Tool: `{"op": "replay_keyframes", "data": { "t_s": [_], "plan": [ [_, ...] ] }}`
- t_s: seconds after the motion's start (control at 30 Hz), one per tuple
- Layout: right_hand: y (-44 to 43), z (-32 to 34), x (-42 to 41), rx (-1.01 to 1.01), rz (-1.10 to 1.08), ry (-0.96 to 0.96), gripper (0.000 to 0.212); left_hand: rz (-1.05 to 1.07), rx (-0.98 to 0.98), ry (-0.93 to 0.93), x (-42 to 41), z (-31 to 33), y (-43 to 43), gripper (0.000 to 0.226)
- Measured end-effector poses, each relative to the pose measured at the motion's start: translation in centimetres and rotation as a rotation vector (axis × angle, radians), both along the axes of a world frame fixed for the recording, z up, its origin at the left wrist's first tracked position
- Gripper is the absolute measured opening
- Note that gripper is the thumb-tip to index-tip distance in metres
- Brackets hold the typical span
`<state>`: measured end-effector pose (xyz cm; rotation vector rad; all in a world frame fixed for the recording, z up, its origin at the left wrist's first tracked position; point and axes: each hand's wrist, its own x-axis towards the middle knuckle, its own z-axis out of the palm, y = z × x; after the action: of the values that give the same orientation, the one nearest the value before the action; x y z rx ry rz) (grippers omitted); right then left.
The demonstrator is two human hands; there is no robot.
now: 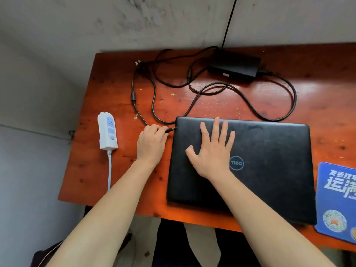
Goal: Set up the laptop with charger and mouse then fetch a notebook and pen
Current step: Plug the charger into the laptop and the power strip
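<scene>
1. Table point(192, 105): reddish wood, scratched, set against a grey wall.
2. Laptop point(269, 170): black, lid closed, lying flat at the near middle of the table, its near edge reaching the table's near edge.
3. Right hand point(212, 151): flat, palm down on the lid, fingers spread wide, gripping nothing; it rests on the left half of the lid, just left of the round logo.
4. Left hand point(152, 143): curled closed around the plug point(171, 129), fingertips pinching it. Plug tip sits right at the laptop's far left corner; cannot tell whether it is seated in the port.
5. Cable point(154, 97): black, runs from the plug in loose loops across the far table to the charger brick point(234, 68), which lies near the wall edge, well apart from the laptop.
6. Wall plug point(137, 64): at the far left of the cable tangle, prongs free, lying on the table.
7. Power strip point(107, 132): white, on the left edge of the table, near the left hand but not touching; its white cord drops off the near edge.
8. Mouse pad point(337, 199): blue, printed, just right of the laptop, cut by the frame.
</scene>
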<state>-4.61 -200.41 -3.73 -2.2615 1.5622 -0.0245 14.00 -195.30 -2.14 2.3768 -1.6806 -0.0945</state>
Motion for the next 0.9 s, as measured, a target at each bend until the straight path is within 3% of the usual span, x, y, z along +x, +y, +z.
{"op": "replay_keyframes", "data": {
  "t_s": [0.17,0.3,0.9],
  "plan": [
    [0.9,-0.8,2.7,-0.105,-0.192,0.028,0.075,-0.093,-0.209,-0.051,2.7,-2.6,0.0,0.023],
    [1.2,-1.4,2.9,-0.19,-0.227,0.045,0.071,-0.119,-0.261,0.017,4.0,-4.3,0.7,0.026],
    [1.2,-1.1,3.5,-0.258,-0.26,0.038,0.068,-0.322,-0.178,0.262,5.8,-4.6,-0.4,0.025]
  ]
}}
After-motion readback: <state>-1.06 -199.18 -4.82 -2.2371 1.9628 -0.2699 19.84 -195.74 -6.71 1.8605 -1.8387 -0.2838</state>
